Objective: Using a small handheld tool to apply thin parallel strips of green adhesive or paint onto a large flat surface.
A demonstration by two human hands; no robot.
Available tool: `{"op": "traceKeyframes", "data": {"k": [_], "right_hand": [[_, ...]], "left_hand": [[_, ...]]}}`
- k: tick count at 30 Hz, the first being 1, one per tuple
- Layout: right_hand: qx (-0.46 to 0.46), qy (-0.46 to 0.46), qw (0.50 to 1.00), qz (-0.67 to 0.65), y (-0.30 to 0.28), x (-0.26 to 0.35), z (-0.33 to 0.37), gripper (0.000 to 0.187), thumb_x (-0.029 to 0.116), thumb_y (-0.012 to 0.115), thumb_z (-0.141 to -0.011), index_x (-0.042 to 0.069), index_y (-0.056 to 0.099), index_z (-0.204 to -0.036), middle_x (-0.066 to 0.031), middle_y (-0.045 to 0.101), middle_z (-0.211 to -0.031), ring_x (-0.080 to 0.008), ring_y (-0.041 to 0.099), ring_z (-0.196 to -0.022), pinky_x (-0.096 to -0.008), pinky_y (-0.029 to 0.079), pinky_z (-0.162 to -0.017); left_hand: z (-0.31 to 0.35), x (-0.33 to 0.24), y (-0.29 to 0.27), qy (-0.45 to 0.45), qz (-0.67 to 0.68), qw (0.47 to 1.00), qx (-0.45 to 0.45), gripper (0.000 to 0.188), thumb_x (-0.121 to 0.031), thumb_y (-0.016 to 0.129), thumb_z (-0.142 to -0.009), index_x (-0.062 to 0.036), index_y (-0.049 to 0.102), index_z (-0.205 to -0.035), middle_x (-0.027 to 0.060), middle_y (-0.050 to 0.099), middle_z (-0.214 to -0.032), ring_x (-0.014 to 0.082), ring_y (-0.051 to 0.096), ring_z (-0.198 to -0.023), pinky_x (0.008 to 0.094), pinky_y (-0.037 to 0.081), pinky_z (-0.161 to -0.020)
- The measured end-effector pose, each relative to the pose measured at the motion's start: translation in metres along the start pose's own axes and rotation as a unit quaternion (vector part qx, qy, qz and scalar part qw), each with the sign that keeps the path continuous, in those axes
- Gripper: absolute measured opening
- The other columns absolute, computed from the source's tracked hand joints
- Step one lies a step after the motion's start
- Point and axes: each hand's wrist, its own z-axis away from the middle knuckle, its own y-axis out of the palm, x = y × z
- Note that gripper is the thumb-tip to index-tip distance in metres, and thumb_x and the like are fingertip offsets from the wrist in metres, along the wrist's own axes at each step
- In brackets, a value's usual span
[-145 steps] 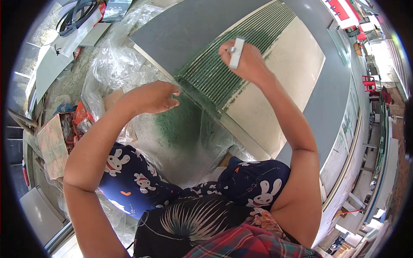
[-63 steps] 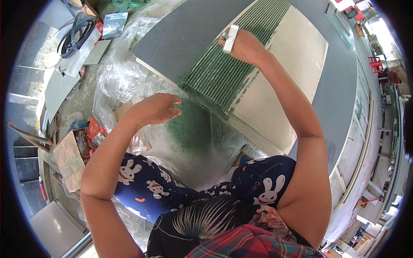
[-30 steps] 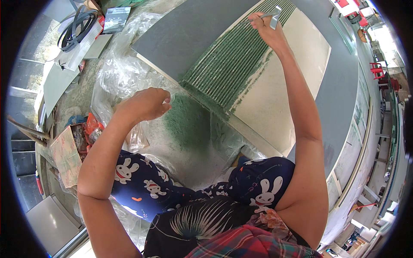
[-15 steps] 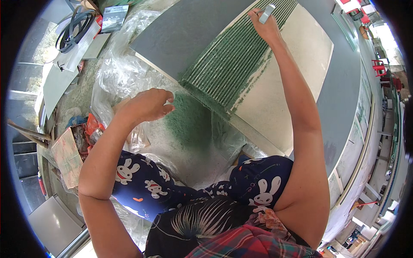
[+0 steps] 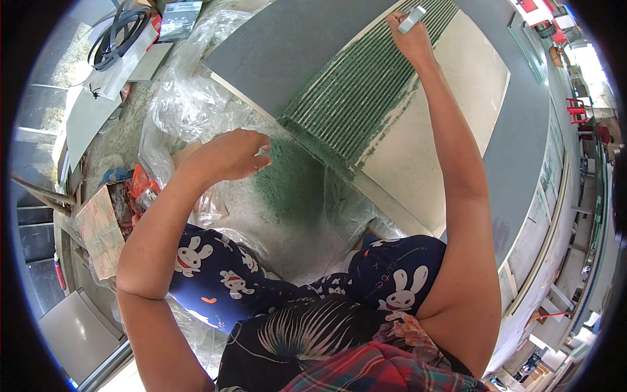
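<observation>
Out at the far side, my right hand (image 5: 411,44) is closed round a small light-grey, block-like tool (image 5: 412,19). It lies over the far part of a panel's grooved strip (image 5: 356,98), whose parallel ridges are covered in green powder. The strip runs along a cream panel (image 5: 450,98), which has a bare smooth area on its right. My left hand (image 5: 236,155) hangs in the air left of the panel, fingers loosely bent and apart, with nothing seen in it. Below the panel's near edge, a heap of green powder (image 5: 287,183) lies on the floor.
A dark grey board (image 5: 261,55) lies beside the strip's left side. Crumpled clear plastic sheeting (image 5: 176,104) covers the floor at left. A cardboard box (image 5: 102,228) with red bags, a coil of black strip (image 5: 117,39) and loose boards stand further left.
The view has shifted slightly, so the panel and floor sit a little further right. My right hand stays at the far part of the grooves with the tool; my left hand remains raised.
</observation>
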Motion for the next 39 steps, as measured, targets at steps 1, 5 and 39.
{"op": "traceKeyframes", "data": {"k": [1,5,39], "right_hand": [[-0.015,0.001,1.000,0.008,0.003,0.000,0.003,0.028,0.034,0.059,-0.097,0.010,0.069,-0.107,-0.0079,0.055,-0.063,-0.0205,0.055,-0.058,-0.0389,0.045,-0.058],[-0.019,-0.004,1.000,0.014,0.005,-0.001,0.005,0.028,0.034,0.059,-0.097,0.010,0.069,-0.107,-0.0074,0.057,-0.065,-0.0204,0.056,-0.059,-0.0388,0.046,-0.059],[0.264,-0.258,0.929,-0.022,-0.010,0.192,0.133,0.015,0.018,0.061,-0.085,0.004,0.063,-0.091,-0.0165,0.063,-0.079,-0.0361,0.064,-0.076,-0.0444,0.052,-0.065]], "left_hand": [[0.000,0.001,0.000,-0.001,0.001,1.000,0.000,0.037,-0.024,0.062,-0.091,0.0016,0.063,-0.118,0.0221,0.068,-0.108,0.0358,0.066,-0.101,0.0427,0.050,-0.088],[-0.002,0.004,0.002,-0.005,0.005,1.000,0.006,0.037,-0.024,0.062,-0.091,0.0013,0.062,-0.118,0.0219,0.068,-0.108,0.0358,0.066,-0.101,0.0427,0.050,-0.088],[0.004,0.006,-0.010,-0.074,-0.074,0.992,-0.068,0.023,-0.016,0.055,-0.090,0.0024,0.069,-0.092,0.0222,0.069,-0.092,0.0385,0.068,-0.089,0.0475,0.051,-0.081]]}}
